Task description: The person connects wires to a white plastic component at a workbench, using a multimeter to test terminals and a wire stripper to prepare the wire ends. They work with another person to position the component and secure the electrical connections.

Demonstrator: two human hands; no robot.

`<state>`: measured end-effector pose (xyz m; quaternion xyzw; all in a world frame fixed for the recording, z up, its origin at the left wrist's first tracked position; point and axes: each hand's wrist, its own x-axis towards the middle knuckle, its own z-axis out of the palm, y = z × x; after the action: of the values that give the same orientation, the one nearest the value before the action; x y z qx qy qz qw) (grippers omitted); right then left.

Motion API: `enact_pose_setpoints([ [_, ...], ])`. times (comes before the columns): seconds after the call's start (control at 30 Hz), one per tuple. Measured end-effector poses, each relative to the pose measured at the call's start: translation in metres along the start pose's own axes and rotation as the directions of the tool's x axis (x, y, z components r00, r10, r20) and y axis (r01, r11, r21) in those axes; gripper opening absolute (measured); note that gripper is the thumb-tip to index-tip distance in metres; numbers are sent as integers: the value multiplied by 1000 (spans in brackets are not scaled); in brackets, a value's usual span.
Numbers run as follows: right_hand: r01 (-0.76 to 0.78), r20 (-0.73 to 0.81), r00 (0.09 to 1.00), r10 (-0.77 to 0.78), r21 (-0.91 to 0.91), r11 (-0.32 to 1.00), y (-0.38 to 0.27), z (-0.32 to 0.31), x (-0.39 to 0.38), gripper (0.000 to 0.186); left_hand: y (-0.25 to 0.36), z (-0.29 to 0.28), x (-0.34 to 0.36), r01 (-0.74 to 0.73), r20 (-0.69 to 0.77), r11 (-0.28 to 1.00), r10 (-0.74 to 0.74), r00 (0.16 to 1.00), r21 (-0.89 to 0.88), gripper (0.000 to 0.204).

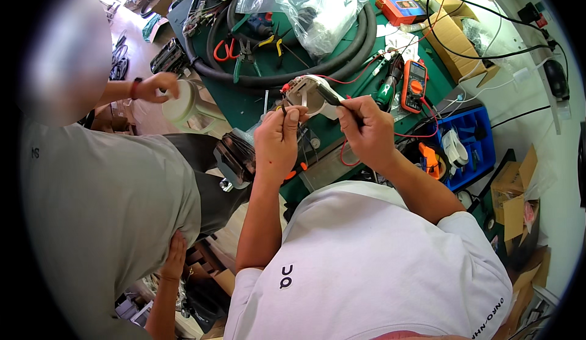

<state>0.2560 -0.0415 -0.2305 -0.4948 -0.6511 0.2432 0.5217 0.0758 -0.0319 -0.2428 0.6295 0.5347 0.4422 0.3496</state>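
The green-topped desk (241, 105) spreads out ahead of the person, with a coil of thick black hose (368, 30) toward its far edge. Over the desk's near edge come both hands. The right hand (369, 129) has thumb and forefinger closed in a pinch; the left hand (276, 141) makes a tighter one, fingertips nearly together. Between and just beyond them is a hollow beige-and-white housing (311, 97), lying ahead and to the right of the left fingertips, ahead and to the left of the right ones. The left fingertips look nearer to it, though whether they touch it is unclear, as is what bears its weight. An orange-and-black multimeter (414, 86) lies toward the desk's right edge. The right pinch holds a black rod-like piece (328, 94), its long axis slanting leftward and away, across the housing's right side. Smallest is a slender dark piece (284, 110) in the left pinch, roughly upright, at the housing's near left side.
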Motion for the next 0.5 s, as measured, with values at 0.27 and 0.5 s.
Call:
enact_pose_setpoints([
  [0.27, 206, 129, 970, -204, -3, 978, -9, 9, 4, 12, 10, -3, -1, 11, 13, 987, -13, 1000, 159, 20],
  [0.5, 96, 105, 991, -86, -100, 990, -8, 7, 3, 11, 11, -1, -2, -22, -9, 997, 22, 1000, 79, 21],
])
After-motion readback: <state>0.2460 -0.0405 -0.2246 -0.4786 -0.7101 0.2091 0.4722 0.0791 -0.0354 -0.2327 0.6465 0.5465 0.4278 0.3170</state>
